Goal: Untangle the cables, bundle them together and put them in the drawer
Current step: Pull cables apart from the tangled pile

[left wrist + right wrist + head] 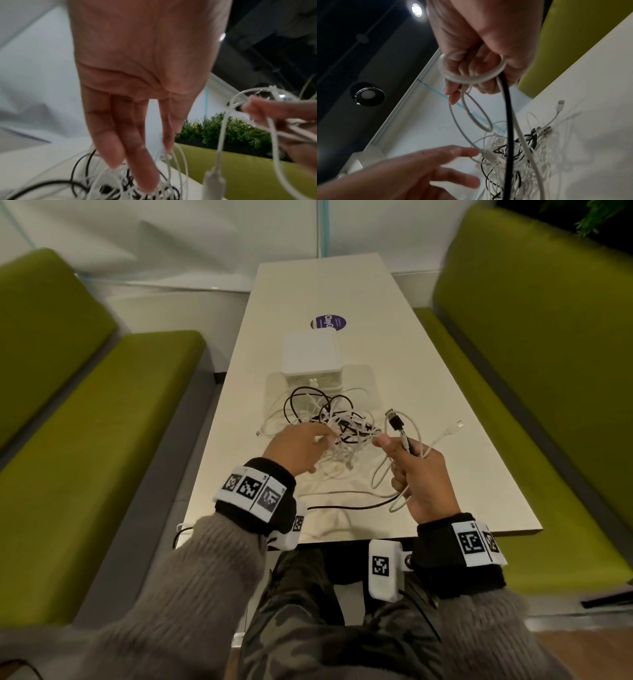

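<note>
Table (428, 364): long, pale, set between two green benches (102, 412). Tangle (329, 419): white and black cables knotted in a heap, lying on the table near its middle, just in front of the box (310, 354). Box: white, square, rounded corners, standing on the table beyond the tangle; a clear panel shows at its near face; whether a drawer is pulled out cannot be told. Sticker (328, 322): round, purple, flat on the table past the box. Left hand (298, 448): fingers (137, 155) straight and relaxed, reaching down into the near edge of the tangle, tips among white strands; nothing clasped, so far as the wrist view shows. Right hand (419, 474): raised above the table to the right of the tangle, fist closed round several cables. Held cables: a white loop (471, 70) wound across the fingers, a black cable (507, 121) and white strands trailing from the fist down into the tangle. Plug (394, 419): black USB end, sticking up above the right hand. White plug (454, 428): lying on the table, right of the tangle. Sleeves: grey knit, with marker bands on both wrists.
</note>
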Demonstrator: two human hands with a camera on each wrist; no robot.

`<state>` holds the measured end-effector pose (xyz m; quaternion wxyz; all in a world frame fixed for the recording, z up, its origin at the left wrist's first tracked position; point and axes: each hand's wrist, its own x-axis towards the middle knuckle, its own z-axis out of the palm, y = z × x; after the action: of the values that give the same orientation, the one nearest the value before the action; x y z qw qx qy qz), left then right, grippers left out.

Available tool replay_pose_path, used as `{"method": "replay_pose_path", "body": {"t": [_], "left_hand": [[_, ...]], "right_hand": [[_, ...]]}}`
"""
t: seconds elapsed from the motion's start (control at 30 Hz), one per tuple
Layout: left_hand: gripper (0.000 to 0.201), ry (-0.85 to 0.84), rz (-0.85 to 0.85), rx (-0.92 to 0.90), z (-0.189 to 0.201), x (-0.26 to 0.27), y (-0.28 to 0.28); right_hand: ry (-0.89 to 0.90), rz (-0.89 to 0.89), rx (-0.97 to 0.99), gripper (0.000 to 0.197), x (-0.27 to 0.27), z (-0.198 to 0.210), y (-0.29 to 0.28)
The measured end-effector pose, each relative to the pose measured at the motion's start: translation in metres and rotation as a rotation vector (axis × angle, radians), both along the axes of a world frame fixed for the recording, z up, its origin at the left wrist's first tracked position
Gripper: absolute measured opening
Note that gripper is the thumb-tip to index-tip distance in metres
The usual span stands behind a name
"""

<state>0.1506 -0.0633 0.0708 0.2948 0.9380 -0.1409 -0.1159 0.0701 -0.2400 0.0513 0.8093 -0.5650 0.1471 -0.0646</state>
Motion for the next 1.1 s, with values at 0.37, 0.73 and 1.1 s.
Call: {"method": "replay_pose_path", "body": {"t": [0.37,0.73,1.1], "left_hand": [[0.026,-0.018,-0.118,-0.44,0.011,-0.036,0.019],[0.017,-0.187,0.774,0.266,-0.036,-0.038,0.125],[0.046,0.142,-0.2,-0.097,-0.002,-0.088,0.007]], "right_hand": [[0.026,0.061,0.025,0.037,-0.004,-0.006,0.021],[-0.018,0.055,0.051,0.04,-0.008,-0.005,0.034],[-0.002,0.088,-0.041,0.041,-0.012,-0.009,0.044]]}}
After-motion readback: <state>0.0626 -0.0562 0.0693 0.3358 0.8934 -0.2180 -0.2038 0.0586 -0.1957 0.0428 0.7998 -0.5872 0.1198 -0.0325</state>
